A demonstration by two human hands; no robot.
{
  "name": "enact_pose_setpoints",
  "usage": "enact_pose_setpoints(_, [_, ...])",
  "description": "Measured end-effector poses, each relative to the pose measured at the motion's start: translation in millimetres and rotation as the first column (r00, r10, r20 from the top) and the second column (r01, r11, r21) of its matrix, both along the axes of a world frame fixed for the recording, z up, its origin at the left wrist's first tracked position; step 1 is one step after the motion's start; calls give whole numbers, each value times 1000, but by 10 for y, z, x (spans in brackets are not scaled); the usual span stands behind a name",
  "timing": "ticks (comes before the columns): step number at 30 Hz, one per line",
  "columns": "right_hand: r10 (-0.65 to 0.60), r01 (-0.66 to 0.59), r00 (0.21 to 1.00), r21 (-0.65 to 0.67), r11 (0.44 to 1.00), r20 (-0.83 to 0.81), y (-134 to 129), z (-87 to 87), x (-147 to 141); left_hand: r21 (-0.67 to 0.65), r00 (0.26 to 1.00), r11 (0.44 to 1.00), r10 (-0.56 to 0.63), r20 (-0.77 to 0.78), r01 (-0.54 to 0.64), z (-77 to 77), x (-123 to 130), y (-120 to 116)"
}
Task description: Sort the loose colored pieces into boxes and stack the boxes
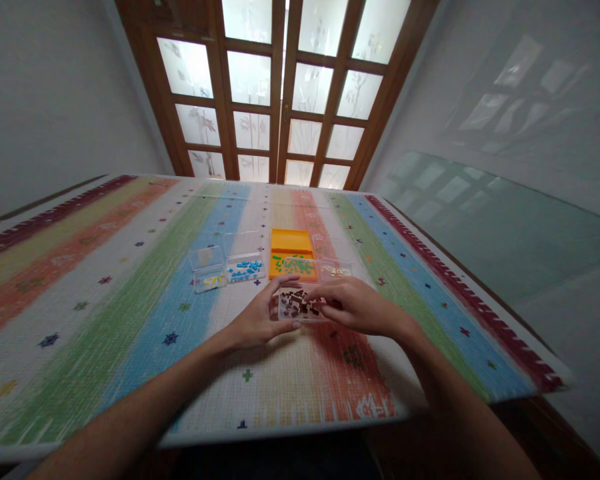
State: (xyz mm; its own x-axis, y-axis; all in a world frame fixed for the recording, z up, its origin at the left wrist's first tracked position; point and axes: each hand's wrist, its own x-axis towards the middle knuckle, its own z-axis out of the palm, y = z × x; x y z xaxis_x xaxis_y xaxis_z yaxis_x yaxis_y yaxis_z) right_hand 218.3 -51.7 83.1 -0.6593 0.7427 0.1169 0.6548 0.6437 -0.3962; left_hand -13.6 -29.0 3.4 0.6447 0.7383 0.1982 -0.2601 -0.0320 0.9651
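Note:
A clear plastic box (283,313) with small dark brown pieces (294,301) in it sits in front of me. My left hand (257,317) grips this box from its left side, fingers along the far edge and thumb at the near edge. Over the box's right part is my right hand (350,305), its thumb and index finger pinched down among the brown pieces. Whatever is between those fingertips is too small to make out. Just behind stands an open orange box (291,240) holding green pieces (295,265).
Left of the orange box are a clear box with blue pieces (246,268) and another with yellow pieces (215,281). A clear box with pale pieces (337,271) lies to the right. A striped cloth (145,320) covers the table; paned doors (280,100) stand beyond.

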Motion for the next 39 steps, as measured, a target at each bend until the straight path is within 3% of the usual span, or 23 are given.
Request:
enact_pose_setpoints(4, [26,-27,999,-19,999,-40,-62,6,23,-21,1000,1000,-7,-2,7,15,-5,6])
enact_pose_setpoints(9, [-35,27,994,-78,997,-107,-175,-18,212,-2,999,999,32,-28,-32,44,-28,10])
enact_pose_setpoints(17, [-79,88,996,-259,962,44,-292,-320,390,4,1000,1000,19,-8,-18,15,-24,9])
enact_pose_setpoints(24, [-118,123,992,-263,957,36,-332,-519,382,18,1000,1000,25,-10,-24,-16,-24,8])
enact_pose_setpoints(34, [-134,139,990,-276,951,35,-312,-545,360,36,997,997,67,-28,-66,-21,-19,10])
enact_pose_setpoints(39, [-129,84,985,-328,941,-118,-306,-443,345,37,998,998,59,-16,-59,-41,-19,10])
